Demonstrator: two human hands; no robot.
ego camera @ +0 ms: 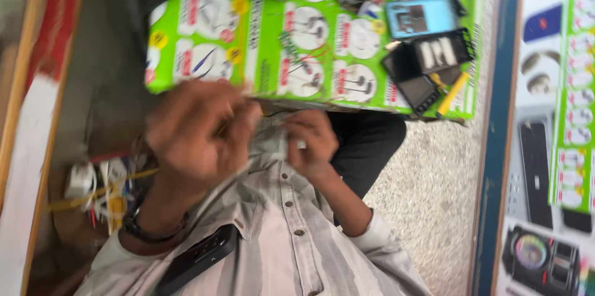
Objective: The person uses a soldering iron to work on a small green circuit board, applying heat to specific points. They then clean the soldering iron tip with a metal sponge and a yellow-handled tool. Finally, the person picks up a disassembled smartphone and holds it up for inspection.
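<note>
Head view shows your left hand [198, 132] and right hand [310, 141] curled together, pinching a small pale part [273, 141] between them near your shirt [285, 234]. Behind them the green box [310, 42] edge lies close; speckled floor [427, 184] opens rightward.

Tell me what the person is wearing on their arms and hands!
Both hands are bare, no gloves. The left hand has a dark beaded band around its wrist. The right hand has a pale grey striped sleeve pushed up the forearm, matching the buttoned shirt.
</note>
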